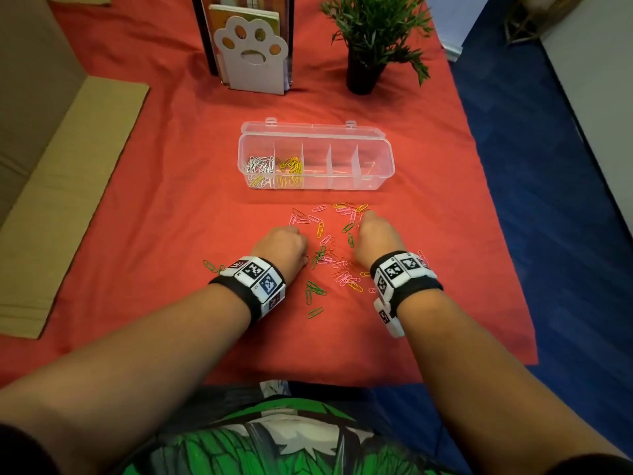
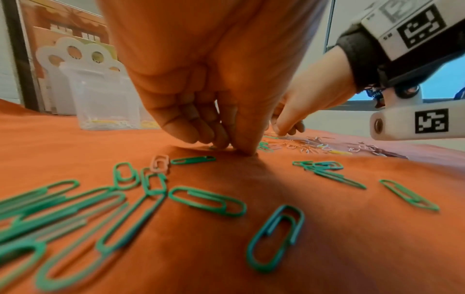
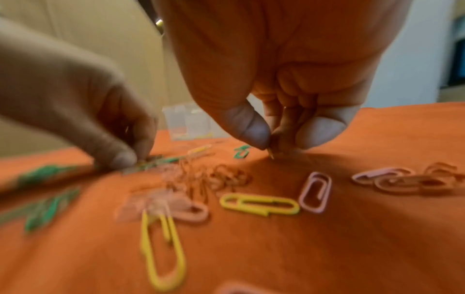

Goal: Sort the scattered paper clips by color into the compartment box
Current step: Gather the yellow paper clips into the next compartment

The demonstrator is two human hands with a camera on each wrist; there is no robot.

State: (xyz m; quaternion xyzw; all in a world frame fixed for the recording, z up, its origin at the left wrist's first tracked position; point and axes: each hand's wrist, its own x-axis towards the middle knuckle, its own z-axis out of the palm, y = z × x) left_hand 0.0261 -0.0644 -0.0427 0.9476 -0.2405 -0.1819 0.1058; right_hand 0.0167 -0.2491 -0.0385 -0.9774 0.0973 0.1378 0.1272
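Note:
A clear compartment box (image 1: 376, 181) stands open on the red cloth, with white clips (image 1: 260, 166) in its leftmost cell and yellow clips (image 1: 290, 166) in the second. Green, pink, yellow and red paper clips (image 1: 329, 255) lie scattered in front of it. My left hand (image 1: 295, 231) sits at the pile's left side; its curled fingertips (image 2: 221, 143) and thumb press on the cloth and seem to pinch a green clip (image 3: 161, 160). My right hand (image 1: 368, 216) is at the pile's far right, thumb and forefinger (image 3: 251, 129) pinching a thin yellowish clip (image 3: 270, 154).
A white paw-shaped bookend (image 1: 251, 53) with books and a potted plant (image 1: 370, 39) stand behind the box. Flat cardboard (image 1: 68, 186) lies at the left. The cloth ends at a blue floor (image 1: 531, 200) on the right. Several green clips (image 2: 206, 201) lie near my left wrist.

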